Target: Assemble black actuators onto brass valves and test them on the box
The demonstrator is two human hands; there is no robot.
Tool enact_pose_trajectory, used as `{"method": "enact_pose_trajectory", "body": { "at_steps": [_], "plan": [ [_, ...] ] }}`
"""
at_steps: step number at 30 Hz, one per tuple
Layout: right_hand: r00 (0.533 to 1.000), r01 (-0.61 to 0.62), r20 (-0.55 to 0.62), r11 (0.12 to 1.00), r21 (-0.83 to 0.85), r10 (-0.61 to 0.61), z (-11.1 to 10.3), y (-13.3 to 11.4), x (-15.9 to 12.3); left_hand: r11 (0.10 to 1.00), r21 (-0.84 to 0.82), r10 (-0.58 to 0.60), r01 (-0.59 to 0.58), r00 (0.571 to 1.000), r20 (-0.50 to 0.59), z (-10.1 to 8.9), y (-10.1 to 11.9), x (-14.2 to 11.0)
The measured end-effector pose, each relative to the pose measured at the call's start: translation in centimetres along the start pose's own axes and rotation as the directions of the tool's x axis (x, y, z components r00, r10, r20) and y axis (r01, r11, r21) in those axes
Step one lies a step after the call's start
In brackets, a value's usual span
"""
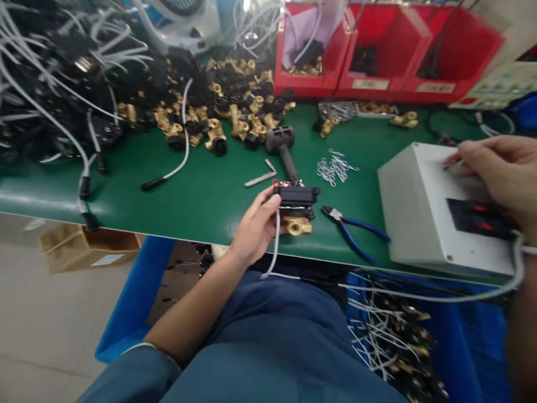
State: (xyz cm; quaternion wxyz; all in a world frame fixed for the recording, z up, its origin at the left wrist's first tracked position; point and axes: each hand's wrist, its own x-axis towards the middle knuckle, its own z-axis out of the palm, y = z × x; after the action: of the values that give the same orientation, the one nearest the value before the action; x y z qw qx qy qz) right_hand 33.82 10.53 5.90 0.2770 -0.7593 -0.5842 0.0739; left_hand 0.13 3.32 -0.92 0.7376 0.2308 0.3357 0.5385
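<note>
My left hand (258, 224) is closed on a black valve assembly (297, 196) with a brass body (298, 226) underneath, near the table's front edge. A white cable (277, 243) hangs from it past my fingers. Behind it lies a grey mallet-like tool (287, 154), its near end hidden by the assembly. At the right, my right hand (499, 168) reaches over a light grey box (406, 196) with a lit red display (482, 218). Thumb and fingertips pinch at a small dark part on the box's top, too small to make out.
Blue-handled cutters (356, 229) lie between assembly and box. Metal clips (335, 168) and a flat strip (260, 174) rest on the green table (210, 196). Behind are piled brass valves (247, 112), tangled cables (42, 73) and red bins (310, 84). A blue crate (457, 336) with cabled parts stands below.
</note>
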Motion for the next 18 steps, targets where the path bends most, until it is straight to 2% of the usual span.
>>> {"method": "enact_pose_trajectory", "body": {
  "at_steps": [1,3,6,18],
  "plan": [
    [0.998,-0.058,-0.012,0.998,0.017,0.058,0.1,-0.4,-0.3,1.000,0.009,0.009,-0.009,1.000,0.003,0.0,-0.1,0.0],
    [0.995,-0.091,-0.022,0.993,0.079,0.093,0.5,-1.4,-0.7,0.999,0.031,0.032,-0.033,0.999,0.006,-0.2,-0.2,0.0],
    [0.997,-0.061,-0.030,0.991,0.120,0.065,0.9,-2.1,-0.8,0.996,0.064,0.057,-0.057,0.998,0.012,-0.3,-0.3,0.0],
    [0.998,-0.047,-0.035,0.996,0.072,0.050,0.7,-2.4,-1.3,0.984,0.123,0.123,-0.127,0.992,0.040,-0.7,-0.7,0.1]
  ]
}}
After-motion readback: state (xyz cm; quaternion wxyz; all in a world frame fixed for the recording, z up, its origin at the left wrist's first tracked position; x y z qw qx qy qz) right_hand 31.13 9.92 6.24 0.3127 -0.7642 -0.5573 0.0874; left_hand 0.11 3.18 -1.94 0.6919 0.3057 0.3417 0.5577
